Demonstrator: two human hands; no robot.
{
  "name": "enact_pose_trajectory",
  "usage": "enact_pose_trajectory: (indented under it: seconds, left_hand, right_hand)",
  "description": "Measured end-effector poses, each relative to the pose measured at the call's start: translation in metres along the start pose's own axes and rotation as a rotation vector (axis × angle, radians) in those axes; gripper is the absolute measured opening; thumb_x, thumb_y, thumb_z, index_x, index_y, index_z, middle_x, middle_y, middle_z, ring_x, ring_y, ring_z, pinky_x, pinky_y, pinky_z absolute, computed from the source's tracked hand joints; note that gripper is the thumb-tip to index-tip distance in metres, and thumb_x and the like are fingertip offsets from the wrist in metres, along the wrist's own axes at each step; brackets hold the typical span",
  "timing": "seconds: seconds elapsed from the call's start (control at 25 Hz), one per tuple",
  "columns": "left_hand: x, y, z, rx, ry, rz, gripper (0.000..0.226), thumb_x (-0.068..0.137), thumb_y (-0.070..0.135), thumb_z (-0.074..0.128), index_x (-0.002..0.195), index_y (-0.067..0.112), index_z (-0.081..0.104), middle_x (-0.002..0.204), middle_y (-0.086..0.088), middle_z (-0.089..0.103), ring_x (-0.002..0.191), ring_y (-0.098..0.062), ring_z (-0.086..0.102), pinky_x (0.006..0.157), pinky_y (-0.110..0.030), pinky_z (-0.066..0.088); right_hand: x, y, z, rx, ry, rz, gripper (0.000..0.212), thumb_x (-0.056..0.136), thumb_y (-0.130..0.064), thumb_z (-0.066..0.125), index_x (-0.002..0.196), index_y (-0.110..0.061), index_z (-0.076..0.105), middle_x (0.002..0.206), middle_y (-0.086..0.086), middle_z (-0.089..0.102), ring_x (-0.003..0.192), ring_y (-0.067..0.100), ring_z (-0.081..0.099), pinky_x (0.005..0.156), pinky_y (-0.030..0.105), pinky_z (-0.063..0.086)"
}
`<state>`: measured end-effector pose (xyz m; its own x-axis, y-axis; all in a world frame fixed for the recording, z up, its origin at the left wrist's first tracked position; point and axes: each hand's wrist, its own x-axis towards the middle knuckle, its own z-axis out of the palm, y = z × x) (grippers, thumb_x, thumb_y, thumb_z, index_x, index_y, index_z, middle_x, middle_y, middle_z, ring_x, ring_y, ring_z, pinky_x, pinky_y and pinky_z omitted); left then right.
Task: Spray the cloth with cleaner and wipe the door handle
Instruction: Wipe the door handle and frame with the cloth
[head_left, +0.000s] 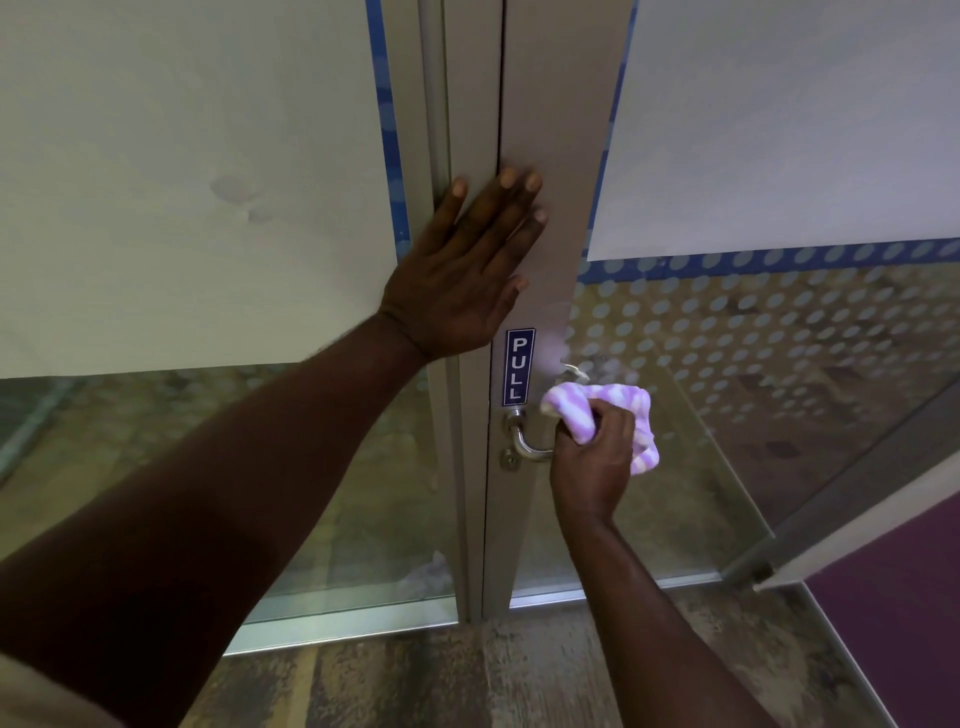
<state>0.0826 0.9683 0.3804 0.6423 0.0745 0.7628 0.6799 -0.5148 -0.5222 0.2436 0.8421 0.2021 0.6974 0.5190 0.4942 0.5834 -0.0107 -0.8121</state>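
Left hand (462, 270) flat against the grey door frame (550, 156) above the blue PULL sign (519, 366), fingers (511, 208) spread apart and gripping nothing. Right hand (592, 462) lower down, fingers curled tight around a purple-and-white striped cloth (608, 410), bunched and pressed on the free end of the metal door handle (524, 444). Handle's curved neck and round base visible just below the sign, above the keyhole (509, 460). Dotted glass panel (753, 338) to the right.

carrier: door frame (550, 156) | PULL sign (520, 366) at 6 o'clock | door handle (524, 441) just below sign | flat left hand (467, 270) at centre
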Motion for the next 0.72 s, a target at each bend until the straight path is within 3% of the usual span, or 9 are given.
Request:
enact_pose_trajectory:
  seconds: [0.08,0.12,0.24,0.44,0.6,0.72]
  left_hand:
    - [-0.001,0.000,0.001,-0.002,0.002,0.002,0.061,0.110,0.037,0.042,0.161,0.004,0.035,0.166,-0.021,0.035,0.155,-0.038,0.032,0.130,-0.052,0.004]
    - [-0.001,0.000,0.002,-0.004,0.006,0.001,0.061,0.110,0.037,0.042,0.161,0.004,0.035,0.166,-0.021,0.035,0.155,-0.038,0.031,0.130,-0.052,0.004]
    - [-0.001,0.001,0.004,-0.013,0.016,-0.008,0.061,0.110,0.037,0.041,0.161,0.004,0.035,0.166,-0.021,0.036,0.155,-0.038,0.029,0.130,-0.051,0.002]
    - [-0.002,0.001,0.005,-0.002,0.020,-0.011,0.062,0.109,0.037,0.042,0.161,0.004,0.034,0.166,-0.022,0.035,0.155,-0.038,0.028,0.131,-0.051,0.001]
    - [-0.002,0.001,0.003,0.010,0.007,-0.001,0.062,0.110,0.037,0.041,0.161,0.004,0.034,0.166,-0.022,0.035,0.155,-0.038,0.029,0.130,-0.051,0.001]
    - [-0.001,0.002,0.002,0.017,0.007,-0.005,0.061,0.109,0.036,0.043,0.161,0.003,0.035,0.166,-0.022,0.035,0.155,-0.038,0.030,0.130,-0.052,0.001]
  right_hand:
    - [-0.004,-0.007,0.012,-0.044,-0.057,-0.020,0.008,0.083,-0.004,0.068,0.082,-0.012,0.067,0.079,0.000,0.068,0.077,0.023,0.065,0.076,0.043,0.052]
    - [-0.006,-0.009,0.016,-0.084,-0.102,-0.043,0.008,0.080,-0.003,0.068,0.078,-0.010,0.068,0.075,0.005,0.070,0.075,0.029,0.066,0.075,0.045,0.051]
    - [-0.010,-0.013,0.024,-0.206,-0.222,-0.120,0.006,0.073,-0.007,0.066,0.071,-0.012,0.069,0.071,0.007,0.070,0.074,0.034,0.066,0.076,0.045,0.047]
    - [-0.007,0.009,0.012,-0.439,-0.376,-0.399,0.019,0.080,-0.031,0.067,0.093,-0.019,0.075,0.091,0.002,0.075,0.091,0.032,0.065,0.088,0.045,0.041]
    - [0.004,0.009,0.005,-0.510,-0.312,-0.308,0.016,0.079,-0.028,0.067,0.084,-0.016,0.076,0.085,0.006,0.075,0.088,0.034,0.068,0.087,0.044,0.035]
    - [0.010,-0.010,0.005,-0.390,-0.246,-0.287,0.010,0.076,-0.017,0.071,0.082,-0.013,0.077,0.081,0.007,0.074,0.083,0.036,0.068,0.082,0.045,0.042]
